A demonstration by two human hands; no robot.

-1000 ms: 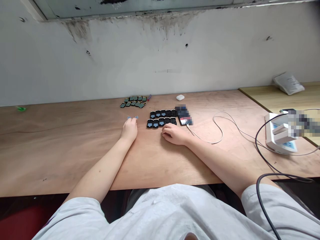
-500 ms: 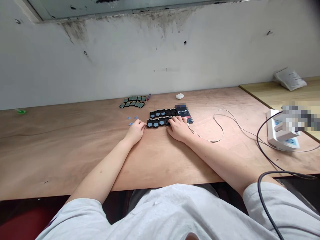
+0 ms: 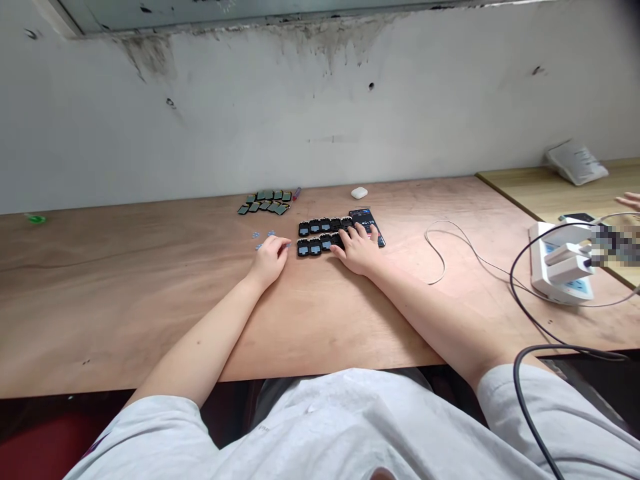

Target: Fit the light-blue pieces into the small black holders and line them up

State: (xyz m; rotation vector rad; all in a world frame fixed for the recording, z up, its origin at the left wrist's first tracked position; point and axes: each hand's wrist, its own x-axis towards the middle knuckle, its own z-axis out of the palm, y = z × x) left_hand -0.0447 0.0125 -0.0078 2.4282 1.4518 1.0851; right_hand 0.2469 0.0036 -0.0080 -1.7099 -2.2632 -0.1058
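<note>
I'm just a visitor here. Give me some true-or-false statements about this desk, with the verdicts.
1. The left hand pinches a small blue piece. True.
2. The right hand rests on the power strip. False: it lies over the right end of the nearer row of black parts.
3. The white case sits nearer the wall than the phone. True.
4. The greenish squares lie right of the phone. False: they lie left of it.

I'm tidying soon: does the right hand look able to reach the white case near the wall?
Probably yes: only a low, flat phone seems to lie between the right hand and the white case.
</note>
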